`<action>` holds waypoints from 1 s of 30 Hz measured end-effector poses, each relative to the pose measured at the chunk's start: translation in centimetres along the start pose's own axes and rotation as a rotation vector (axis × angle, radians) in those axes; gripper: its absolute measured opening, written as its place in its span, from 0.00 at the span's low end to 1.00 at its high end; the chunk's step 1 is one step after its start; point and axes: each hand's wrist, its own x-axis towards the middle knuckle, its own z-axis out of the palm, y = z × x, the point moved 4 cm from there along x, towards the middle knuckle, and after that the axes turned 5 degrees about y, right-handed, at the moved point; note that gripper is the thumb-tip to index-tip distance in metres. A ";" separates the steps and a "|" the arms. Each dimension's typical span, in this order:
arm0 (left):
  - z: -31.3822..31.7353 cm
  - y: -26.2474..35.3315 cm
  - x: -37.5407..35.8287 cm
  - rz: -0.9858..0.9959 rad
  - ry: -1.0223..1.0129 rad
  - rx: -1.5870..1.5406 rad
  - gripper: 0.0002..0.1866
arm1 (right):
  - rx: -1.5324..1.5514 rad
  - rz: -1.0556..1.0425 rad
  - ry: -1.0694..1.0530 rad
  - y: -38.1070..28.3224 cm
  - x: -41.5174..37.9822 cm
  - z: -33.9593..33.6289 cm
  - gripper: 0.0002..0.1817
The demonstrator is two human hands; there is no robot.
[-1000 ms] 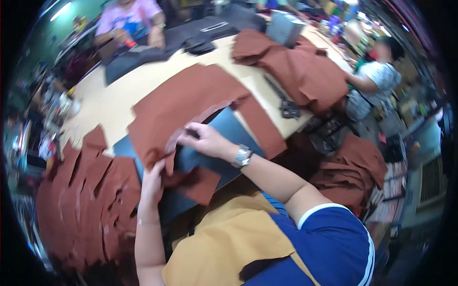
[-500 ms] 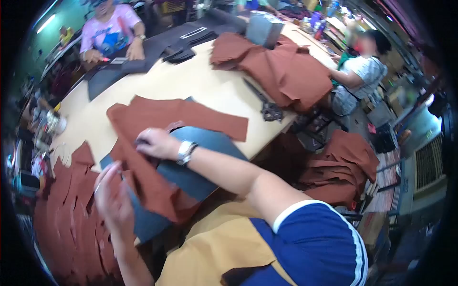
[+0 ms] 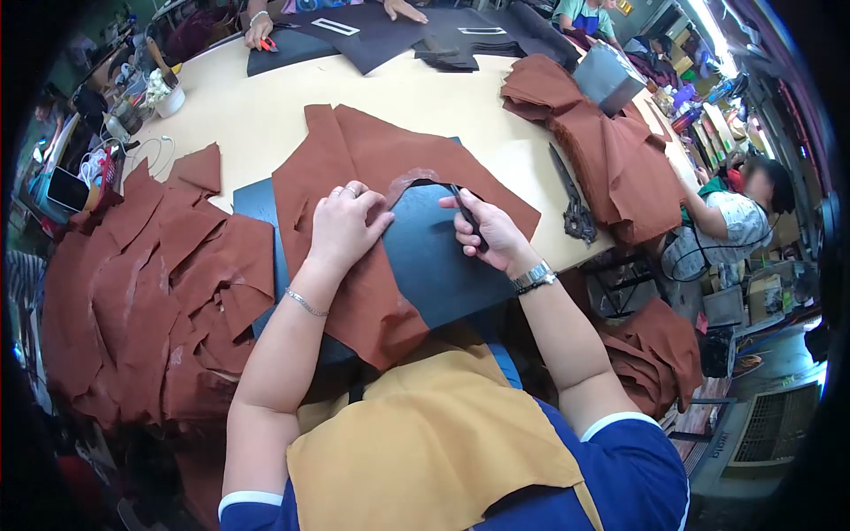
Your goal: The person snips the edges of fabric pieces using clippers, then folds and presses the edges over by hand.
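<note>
A brown leather piece [image 3: 416, 146] with a curved notch lies over a dark blue-grey board [image 3: 438, 279] at the table's near edge. One strip of it hangs down toward my apron. My left hand [image 3: 347, 221] rests on this leather left of the notch, fingers bent and thumb close to them, gripping it. In my right hand [image 3: 491, 232] is a slim black tool [image 3: 474, 221], perhaps a knife; its tip points at the notch's right end. My fingers hide most of its handle.
Brown leather offcuts [image 3: 159, 292] heap up at left. Large black shears [image 3: 574, 199] lie right of the board, beside stacked brown leather [image 3: 611, 150] under a grey metal block [image 3: 609, 78]. Across the table a co-worker's hand [image 3: 259, 31] holds a red tool; another person [image 3: 735, 212] sits at right.
My view has swung so the table sits lower and farther right. My left hand, raised and open before, has come down onto the leather. My right hand has moved to the notch's right side.
</note>
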 end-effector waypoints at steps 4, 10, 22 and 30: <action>0.0 -0.3 -0.2 0.018 0.062 0.024 0.07 | 0.080 0.150 -0.069 0.5 1.9 1.5 0.22; 0.2 -1.0 -0.4 -0.041 0.142 -0.026 0.04 | 0.149 0.311 -0.078 0.6 3.9 3.3 0.22; -0.3 -0.8 -0.3 -0.039 0.133 -0.041 0.04 | 0.204 0.243 -0.092 0.8 4.6 3.2 0.21; 0.1 -1.0 -0.2 -0.050 0.118 -0.034 0.04 | 0.197 0.268 -0.048 0.4 5.0 4.1 0.18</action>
